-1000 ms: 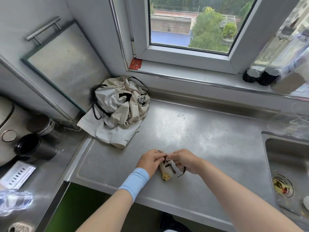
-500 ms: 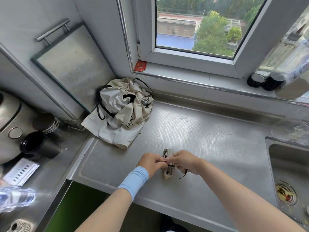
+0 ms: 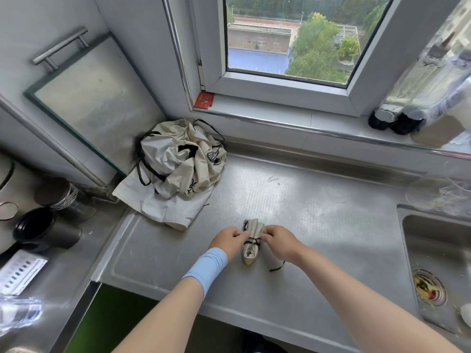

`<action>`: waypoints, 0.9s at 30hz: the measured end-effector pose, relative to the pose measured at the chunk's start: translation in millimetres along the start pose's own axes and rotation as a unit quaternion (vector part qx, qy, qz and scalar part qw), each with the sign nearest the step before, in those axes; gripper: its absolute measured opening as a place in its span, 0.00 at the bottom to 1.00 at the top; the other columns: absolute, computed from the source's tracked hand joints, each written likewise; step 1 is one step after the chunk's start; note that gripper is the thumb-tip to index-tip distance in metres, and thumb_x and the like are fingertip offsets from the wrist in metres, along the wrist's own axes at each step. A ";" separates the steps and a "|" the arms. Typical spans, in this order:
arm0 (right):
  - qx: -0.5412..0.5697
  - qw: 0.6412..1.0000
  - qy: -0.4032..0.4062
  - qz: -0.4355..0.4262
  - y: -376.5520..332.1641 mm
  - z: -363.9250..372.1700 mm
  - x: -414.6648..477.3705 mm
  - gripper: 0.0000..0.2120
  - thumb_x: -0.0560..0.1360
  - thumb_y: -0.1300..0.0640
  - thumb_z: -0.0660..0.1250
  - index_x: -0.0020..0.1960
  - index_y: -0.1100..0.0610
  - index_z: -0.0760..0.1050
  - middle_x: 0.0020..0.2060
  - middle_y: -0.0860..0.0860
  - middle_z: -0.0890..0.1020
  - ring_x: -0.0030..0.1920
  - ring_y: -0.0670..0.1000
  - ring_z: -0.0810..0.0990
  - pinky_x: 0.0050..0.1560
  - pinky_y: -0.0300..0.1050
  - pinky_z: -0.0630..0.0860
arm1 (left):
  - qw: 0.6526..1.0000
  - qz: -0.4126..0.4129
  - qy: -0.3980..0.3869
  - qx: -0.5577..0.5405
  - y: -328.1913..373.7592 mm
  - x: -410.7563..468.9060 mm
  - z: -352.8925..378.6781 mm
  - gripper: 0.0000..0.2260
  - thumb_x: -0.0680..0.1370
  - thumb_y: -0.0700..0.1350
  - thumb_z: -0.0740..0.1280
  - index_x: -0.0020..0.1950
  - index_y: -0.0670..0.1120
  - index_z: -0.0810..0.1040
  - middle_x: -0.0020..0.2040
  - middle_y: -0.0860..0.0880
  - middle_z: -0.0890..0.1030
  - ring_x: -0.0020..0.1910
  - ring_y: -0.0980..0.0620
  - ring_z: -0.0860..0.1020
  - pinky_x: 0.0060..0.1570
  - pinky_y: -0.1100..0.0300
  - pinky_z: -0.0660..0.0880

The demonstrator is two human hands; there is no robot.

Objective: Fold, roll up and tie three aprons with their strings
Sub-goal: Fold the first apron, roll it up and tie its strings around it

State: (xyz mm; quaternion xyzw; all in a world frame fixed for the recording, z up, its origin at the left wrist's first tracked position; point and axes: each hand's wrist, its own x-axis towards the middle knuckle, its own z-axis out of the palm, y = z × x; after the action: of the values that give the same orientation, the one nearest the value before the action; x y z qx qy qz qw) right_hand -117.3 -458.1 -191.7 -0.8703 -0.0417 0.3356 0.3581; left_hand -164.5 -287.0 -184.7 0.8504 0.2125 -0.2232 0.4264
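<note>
On the counter (image 3: 318, 212), both hands' fingers pinch the rolled apron's (image 3: 251, 242) string, fingertips partly hidden.

I have a single view, from the head-worn wide-angle camera. It looks forward and steeply down onto the steel counter (image 3: 305, 200), close above it. The window (image 3: 288, 39) lies far, the sink (image 3: 438, 250) right, the forearms near.

We see the counter (image 3: 305, 200) of brushed, faintly dimpled steel; on it a matt cream cloth roll (image 3: 251, 242), and behind that, crumpled matt cloth aprons (image 3: 178, 169)
</note>
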 end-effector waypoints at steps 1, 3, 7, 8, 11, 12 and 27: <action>0.003 1.000 0.009 0.001 0.9 -1.4 1.0 0.13 0.78 0.58 0.64 0.35 0.53 0.71 0.30 0.45 0.73 0.34 0.47 0.71 0.35 0.39 0.66 | 1.000 0.009 0.002 0.013 -1.1 3.2 -2.4 0.17 0.78 0.53 0.63 0.32 0.49 0.65 0.30 0.53 0.67 0.32 0.53 0.67 0.33 0.58 0.63; 0.004 1.000 0.017 0.008 5.9 -6.9 3.4 0.11 0.77 0.56 0.67 0.36 0.54 0.76 0.29 0.44 0.74 0.32 0.45 0.71 0.34 0.39 0.66 | 0.999 0.011 0.009 0.038 -6.9 9.8 -8.4 0.18 0.79 0.52 0.62 0.32 0.49 0.65 0.30 0.53 0.68 0.30 0.55 0.66 0.32 0.60 0.63; -0.020 0.999 0.029 0.024 14.7 -12.9 9.7 0.08 0.78 0.53 0.67 0.41 0.51 0.80 0.38 0.45 0.80 0.40 0.45 0.77 0.37 0.38 0.68 | 0.997 -0.001 0.024 0.068 -17.3 15.8 -9.9 0.19 0.80 0.51 0.60 0.33 0.48 0.61 0.30 0.51 0.66 0.30 0.53 0.64 0.31 0.57 0.60; -0.029 0.999 0.038 0.024 14.7 -11.9 11.0 0.08 0.79 0.52 0.66 0.42 0.50 0.79 0.40 0.46 0.81 0.43 0.47 0.78 0.39 0.40 0.69 | 0.997 -0.002 0.026 0.066 -16.8 16.0 -8.2 0.18 0.81 0.51 0.60 0.33 0.47 0.60 0.30 0.51 0.65 0.30 0.53 0.63 0.31 0.57 0.59; -0.057 0.997 0.058 0.015 13.6 -10.0 14.0 0.08 0.80 0.50 0.64 0.44 0.47 0.78 0.44 0.46 0.81 0.46 0.48 0.77 0.43 0.43 0.70 | 0.998 0.006 0.019 0.061 -16.7 20.0 -10.1 0.18 0.81 0.50 0.60 0.33 0.47 0.60 0.31 0.50 0.65 0.30 0.53 0.63 0.35 0.57 0.60; -0.068 0.996 0.060 0.011 14.2 -9.9 15.0 0.08 0.80 0.50 0.63 0.44 0.47 0.78 0.44 0.45 0.82 0.46 0.48 0.78 0.44 0.43 0.70 | 0.998 0.010 0.012 0.067 -17.4 20.9 -12.4 0.18 0.81 0.50 0.60 0.33 0.47 0.61 0.31 0.51 0.65 0.31 0.53 0.64 0.36 0.57 0.61; -0.332 0.919 0.170 -0.129 -7.9 -12.8 29.5 0.12 0.78 0.45 0.64 0.59 0.45 0.81 0.60 0.49 0.76 0.64 0.56 0.69 0.63 0.51 0.62 | 0.833 0.368 -0.030 0.411 -8.5 20.3 -16.2 0.14 0.74 0.51 0.59 0.43 0.50 0.85 0.79 0.53 0.53 0.78 0.49 0.48 0.76 0.50 0.43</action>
State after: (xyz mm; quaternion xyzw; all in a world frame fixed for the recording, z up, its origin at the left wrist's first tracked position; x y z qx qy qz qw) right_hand -85.4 -450.6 -196.3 -0.9703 -0.2007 0.1005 0.0904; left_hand -149.5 -265.6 -192.7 0.9554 -0.2409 -0.1421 0.0947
